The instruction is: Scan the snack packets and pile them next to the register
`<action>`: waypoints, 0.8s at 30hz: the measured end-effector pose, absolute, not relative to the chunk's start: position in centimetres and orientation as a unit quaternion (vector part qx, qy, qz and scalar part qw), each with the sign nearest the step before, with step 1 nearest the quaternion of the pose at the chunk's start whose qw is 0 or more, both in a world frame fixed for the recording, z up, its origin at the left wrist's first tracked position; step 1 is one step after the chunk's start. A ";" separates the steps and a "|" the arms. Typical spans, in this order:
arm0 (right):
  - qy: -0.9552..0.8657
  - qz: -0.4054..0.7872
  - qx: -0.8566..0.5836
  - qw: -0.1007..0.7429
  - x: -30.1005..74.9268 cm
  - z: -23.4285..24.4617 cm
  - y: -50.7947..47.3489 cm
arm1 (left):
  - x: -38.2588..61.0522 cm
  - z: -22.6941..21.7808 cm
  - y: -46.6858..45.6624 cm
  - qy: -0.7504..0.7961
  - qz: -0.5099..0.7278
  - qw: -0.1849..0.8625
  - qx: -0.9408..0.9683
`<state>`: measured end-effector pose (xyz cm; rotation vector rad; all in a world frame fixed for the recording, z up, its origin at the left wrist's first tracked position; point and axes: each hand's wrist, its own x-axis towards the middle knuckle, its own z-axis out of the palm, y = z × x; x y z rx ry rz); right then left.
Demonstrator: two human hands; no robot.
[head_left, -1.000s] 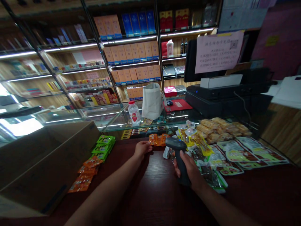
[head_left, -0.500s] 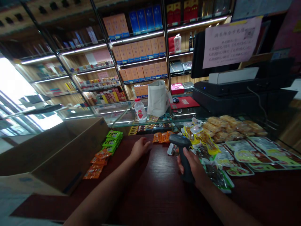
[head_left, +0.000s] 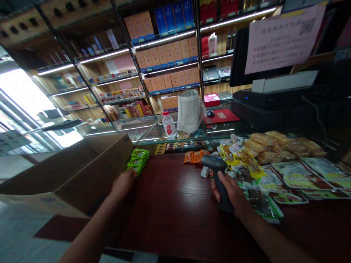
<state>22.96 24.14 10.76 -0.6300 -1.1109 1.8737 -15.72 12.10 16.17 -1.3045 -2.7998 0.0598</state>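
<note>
Lying just beyond the loosely curled, empty left hand [head_left: 122,183], the stack of green foil packets [head_left: 138,160] was angled far-right, while the right hand [head_left: 229,190] was closed on the grey handheld barcode scanner [head_left: 216,171].

Left hand [head_left: 122,183] reaches forward, fingers curled (palm down); right hand [head_left: 229,189] is closed in a fist, forearm extended.

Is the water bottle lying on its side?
No, the water bottle stands upright on the glass counter, its red cap on top, just left of the white bag.
</note>
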 end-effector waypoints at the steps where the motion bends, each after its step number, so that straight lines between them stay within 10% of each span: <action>1: -0.445 0.748 -0.252 0.423 22.9 10.7 24.2 | -15.7 16.5 11.9 -0.905 0.015 0.031 -0.425; 8: -0.448 0.746 -0.260 0.419 22.8 10.6 24.2 | -10.4 18.4 12.2 -0.860 -0.225 0.113 -0.444; 14: -0.458 0.742 -0.272 0.407 22.6 10.3 24.3 | -1.0 14.3 16.8 -0.653 -0.536 -0.205 -0.494; 24: -0.469 0.729 -0.302 0.396 22.7 10.2 24.6 | 2.1 10.6 18.4 -0.550 -0.580 -0.502 -0.331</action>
